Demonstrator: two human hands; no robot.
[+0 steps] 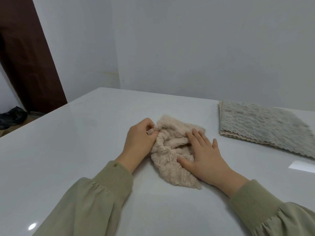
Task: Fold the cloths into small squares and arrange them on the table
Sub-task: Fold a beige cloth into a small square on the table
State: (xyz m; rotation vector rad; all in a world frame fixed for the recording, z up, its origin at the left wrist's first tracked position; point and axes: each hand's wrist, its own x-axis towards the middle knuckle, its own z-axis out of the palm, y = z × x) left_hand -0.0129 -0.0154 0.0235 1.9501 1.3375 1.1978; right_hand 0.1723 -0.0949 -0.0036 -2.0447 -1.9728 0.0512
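A fluffy beige cloth [172, 169] lies bunched and crumpled in the middle of the white table [85, 142]. My left hand [139, 142] pinches the cloth's left edge between thumb and curled fingers. My right hand [204, 155] lies flat on the cloth's right side, fingers spread and straight, pressing it onto the table. Far right on the table lies a stack of flat grey-blue cloths [267, 126] with beige scalloped edges, apart from both hands.
The table's far edge runs close to a pale wall. Beyond its left edge stand a dark brown door [25, 57] and a black bag [12, 116] on the floor. Bare tabletop stretches left of and in front of the cloth.
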